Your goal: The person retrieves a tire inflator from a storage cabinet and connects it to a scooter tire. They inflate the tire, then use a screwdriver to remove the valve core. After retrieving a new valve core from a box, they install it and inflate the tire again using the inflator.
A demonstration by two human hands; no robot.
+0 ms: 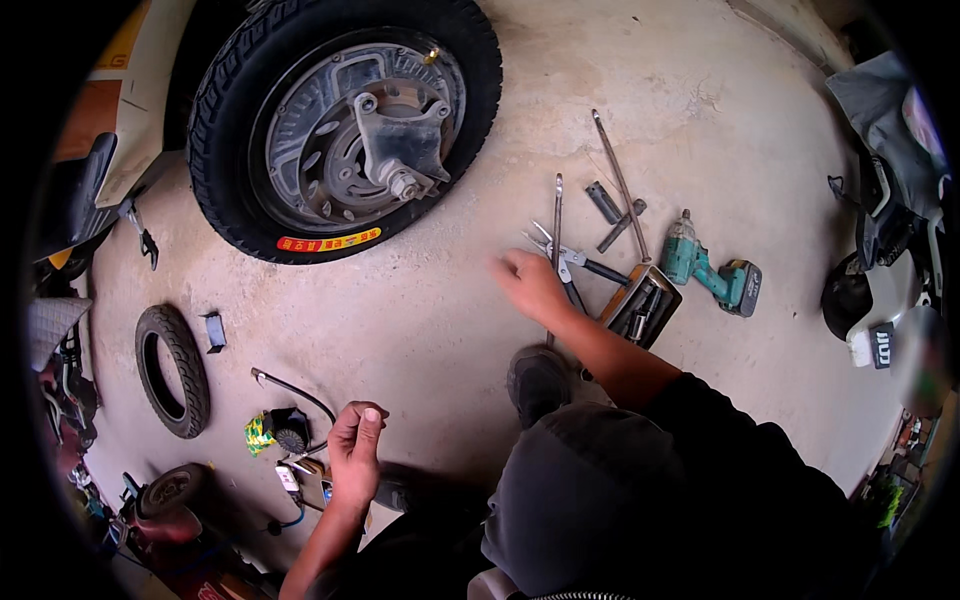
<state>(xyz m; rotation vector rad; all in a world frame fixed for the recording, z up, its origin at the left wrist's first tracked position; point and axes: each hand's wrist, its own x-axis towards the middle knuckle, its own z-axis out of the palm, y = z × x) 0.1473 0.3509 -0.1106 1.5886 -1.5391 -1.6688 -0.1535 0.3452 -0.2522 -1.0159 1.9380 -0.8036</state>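
My left hand is raised low in the view with thumb and fingers pinched together. A small dark bit shows at its fingertips, too small to name. My right hand reaches forward over the floor beside a pair of locking pliers and a long metal tyre lever. Its fingertips are smeared by motion, so its grip cannot be made out. Ahead and to the left stands a wheel with a black tyre, its metal hub and axle nut facing me. A brass-coloured valve shows on the rim.
To the right lie a teal cordless impact wrench, an open box of sockets, another lever and dark sockets. A loose tyre, a small air pump and a black hose lie left. Parked vehicles line the sides.
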